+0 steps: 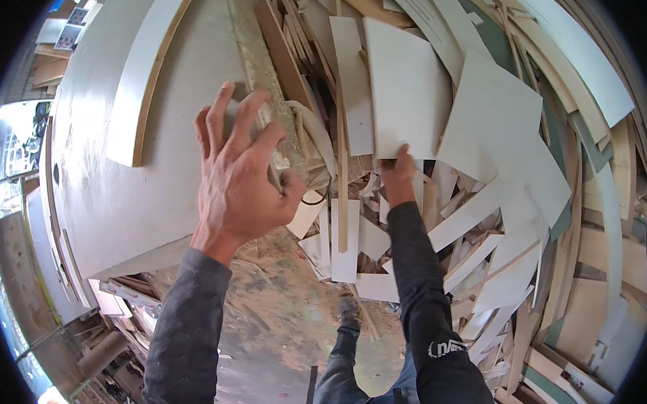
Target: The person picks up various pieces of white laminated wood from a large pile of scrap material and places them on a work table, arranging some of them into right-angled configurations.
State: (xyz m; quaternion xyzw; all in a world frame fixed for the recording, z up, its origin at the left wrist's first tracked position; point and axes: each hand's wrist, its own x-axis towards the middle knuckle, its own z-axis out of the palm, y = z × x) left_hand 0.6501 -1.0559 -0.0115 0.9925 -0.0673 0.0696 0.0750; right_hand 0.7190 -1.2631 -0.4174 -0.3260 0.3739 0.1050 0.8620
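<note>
My right hand grips the lower edge of a white board, with the thumb on its front face and the other fingers out of sight behind it. The board leans up among the offcuts, its outline slightly blurred. My left hand is raised beside the edge of a large pale grey table, its fingers spread and bent with nothing in them. Whether its fingertips touch the table edge I cannot tell. A long, narrow white strip with a brown edge lies on that table.
A big heap of board offcuts fills the right side, with strips jutting at many angles. A thin wooden batten stands out of the heap near my right hand. Below is a dusty floor with scraps. More panels stand at the left.
</note>
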